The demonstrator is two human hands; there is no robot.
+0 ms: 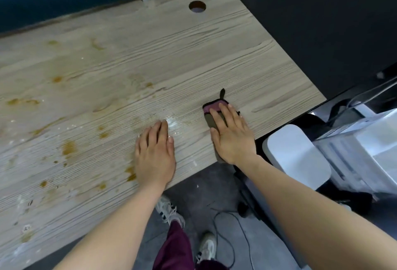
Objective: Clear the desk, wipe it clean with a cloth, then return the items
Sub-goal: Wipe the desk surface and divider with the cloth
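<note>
Right grip [231, 134]: fingers were straight and flat, pressing the folded cloth [211, 113] onto the bench [193, 55] near its right front corner, apparently to wipe under palm pressure. Left grip [155, 153]: flat and empty, fingers together, resting on the bench just beside, probably as a brace. Cloth's long axis ran front to back, its dark tag pointing away from the person. Brown stains [68, 148] remained to the left; wiping judged incomplete.

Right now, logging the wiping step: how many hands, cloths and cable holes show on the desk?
Hands: 2, left hand flat on the desk, right hand pressing the cloth
Cloths: 1
Cable holes: 1, cable hole
Total: 4
</note>
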